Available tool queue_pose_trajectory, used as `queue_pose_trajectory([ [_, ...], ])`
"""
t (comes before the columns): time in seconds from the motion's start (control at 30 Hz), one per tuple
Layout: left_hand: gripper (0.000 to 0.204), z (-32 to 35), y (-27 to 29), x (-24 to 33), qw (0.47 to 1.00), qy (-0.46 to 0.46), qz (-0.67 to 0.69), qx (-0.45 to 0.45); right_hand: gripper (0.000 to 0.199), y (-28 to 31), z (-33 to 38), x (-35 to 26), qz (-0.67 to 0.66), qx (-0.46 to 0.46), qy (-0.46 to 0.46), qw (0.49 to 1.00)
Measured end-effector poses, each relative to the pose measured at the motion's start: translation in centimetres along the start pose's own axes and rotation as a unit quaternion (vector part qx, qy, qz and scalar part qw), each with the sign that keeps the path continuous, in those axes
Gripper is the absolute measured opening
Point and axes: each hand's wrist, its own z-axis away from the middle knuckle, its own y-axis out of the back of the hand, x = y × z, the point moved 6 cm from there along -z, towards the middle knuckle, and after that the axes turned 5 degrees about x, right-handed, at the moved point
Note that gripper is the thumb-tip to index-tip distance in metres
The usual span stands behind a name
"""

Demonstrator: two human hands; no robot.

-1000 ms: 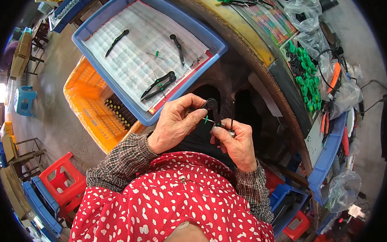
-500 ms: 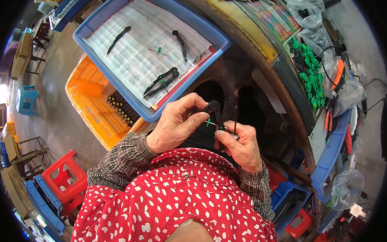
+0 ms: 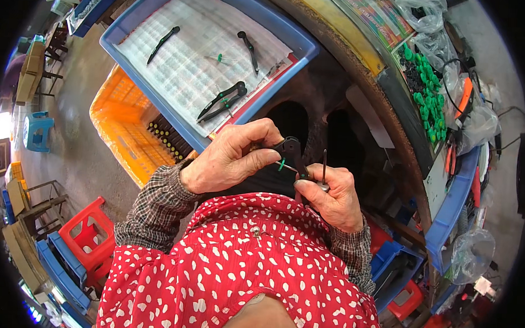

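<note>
A black bow compass (image 3: 297, 156) is held between my two hands, in front of my body. On its thin metal rod sits a small green wheel (image 3: 281, 164), between the thumbs. My left hand (image 3: 231, 157) is closed in a pinch on the compass near its round head; the fingertips partly hide that leg. My right hand (image 3: 333, 196) grips the other leg low down, thumb pressed against it. A thin dark rod (image 3: 325, 166) with a round metal base stands up from the right fingers; what it belongs to is hidden.
Beyond my hands, a paper-lined blue tray (image 3: 306, 45) holds another black compass (image 3: 225, 100), loose black legs (image 3: 164, 45) and a rod with a green wheel (image 3: 220, 58). Below it stands an orange crate (image 3: 116, 142). Green wheels (image 3: 431, 106) lie heaped on the right-hand bench. A red stool (image 3: 89, 236) stands left.
The view has shifted slightly. My left hand has moved a little to the left and up, and my right hand a little right. Both keep their hold on the compass.
</note>
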Motion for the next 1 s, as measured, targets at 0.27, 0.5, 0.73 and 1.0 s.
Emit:
queue_pose_trajectory([
  [0.27, 0.012, 0.2, 1.1, 0.9, 0.993, -0.056, -0.096, -0.049, 0.019, -0.3, -0.2, -0.7, 0.026, -0.021, 0.072, 0.997],
  [0.5, 0.014, -0.3, 1.2, 1.4, 0.989, -0.079, -0.115, -0.058, 0.017, 0.1, -0.4, -0.7, 0.019, -0.028, 0.057, 0.998],
  [0.73, 0.02, -0.8, 0.4, -1.5, 0.972, 0.116, 0.196, 0.049, 0.009, 0.8, -0.9, 0.1, -0.04, 0.048, 0.011, 0.998],
  [1.0, 0.015, -0.7, -1.5, -1.7, 0.967, 0.125, 0.221, 0.033, 0.027, 1.1, -1.1, 0.8, -0.083, 0.08, -0.008, 0.993],
])
